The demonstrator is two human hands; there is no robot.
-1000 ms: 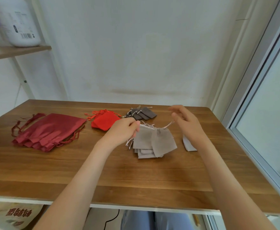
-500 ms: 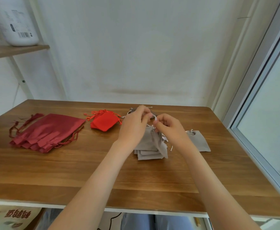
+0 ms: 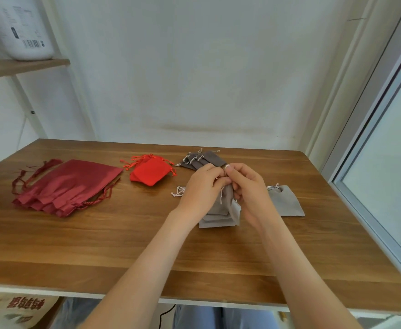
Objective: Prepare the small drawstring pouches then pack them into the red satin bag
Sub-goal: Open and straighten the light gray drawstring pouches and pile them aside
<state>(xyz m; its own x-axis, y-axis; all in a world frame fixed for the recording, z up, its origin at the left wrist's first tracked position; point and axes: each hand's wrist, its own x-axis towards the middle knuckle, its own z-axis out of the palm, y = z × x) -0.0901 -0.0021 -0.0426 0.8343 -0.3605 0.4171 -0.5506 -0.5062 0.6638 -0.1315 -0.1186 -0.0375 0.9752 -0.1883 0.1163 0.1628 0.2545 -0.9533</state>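
My left hand (image 3: 201, 189) and my right hand (image 3: 248, 186) meet over the middle of the table, both pinching the top of a light grey drawstring pouch (image 3: 228, 200) that hangs between them. Under it lies a small stack of light grey pouches (image 3: 216, 222). One more light grey pouch (image 3: 286, 203) lies flat to the right of my right hand. The red satin bags (image 3: 68, 186) lie stacked at the left of the table. Small bright red pouches (image 3: 150, 173) and dark grey pouches (image 3: 200, 160) lie further back.
The wooden table (image 3: 99, 245) meets a white wall at the back and a window frame (image 3: 370, 167) at the right. A shelf (image 3: 23, 66) at upper left carries a white container (image 3: 20, 27). A printed sack (image 3: 16, 309) sits below the table's front edge.
My hands, spread apart on the pouch's cords a second ago, have come together at its top. The pouch now hangs bunched and narrow. The single pouch at the right has come into full view.
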